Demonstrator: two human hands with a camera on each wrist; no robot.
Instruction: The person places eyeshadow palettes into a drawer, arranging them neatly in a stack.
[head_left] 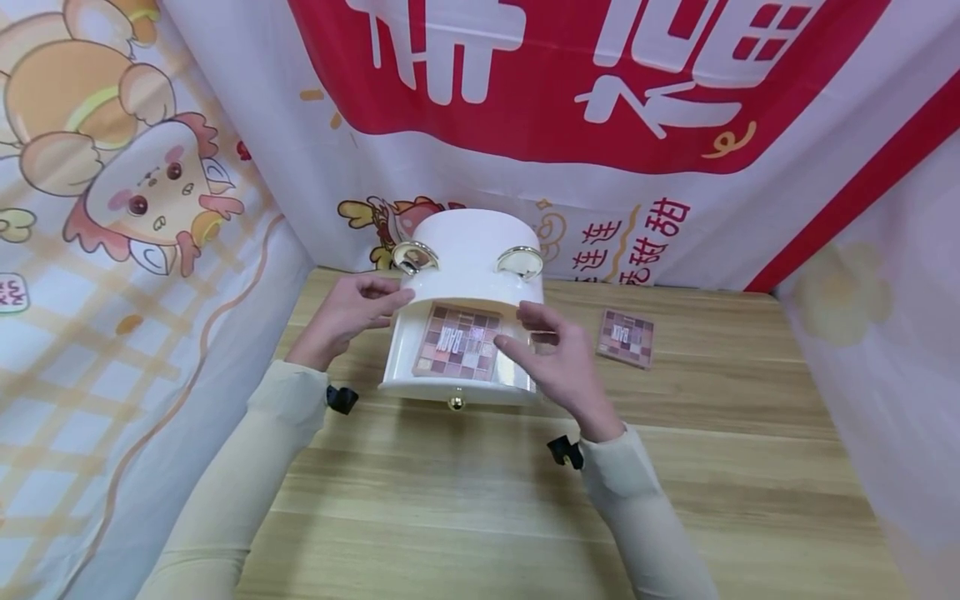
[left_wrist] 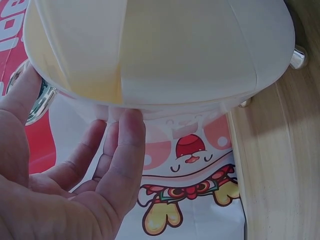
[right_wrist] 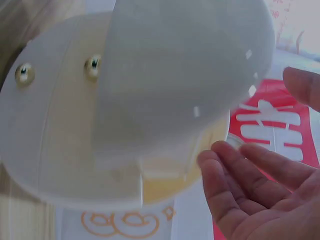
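A glossy white, round-bodied plastic cosmetics organiser [head_left: 468,275] with a clear roll-up lid and two gold ring handles stands near the back edge of a pale wood-grain table [head_left: 480,500], just in front of the printed backdrop. Its tray holds a square eyeshadow palette [head_left: 458,341] of pink and brown pans, lying flat under the lid. The person's left hand [head_left: 347,315] touches the case's left flank beside one gold handle [head_left: 414,254], fingers loose and straight. The right hand [head_left: 558,358] rests fingertips on the transparent front, relaxed, closed round nothing. The shell looks rigid, light and smooth, so it may well slip under bare fingers; the thin clear lid seems the most breakable part, and the flanks or the gold handles appear the safer places to take hold. A small gold knob [head_left: 454,402] sits at the lower front. A second, matching palette [head_left: 626,337] lies on the table, apart to the right.
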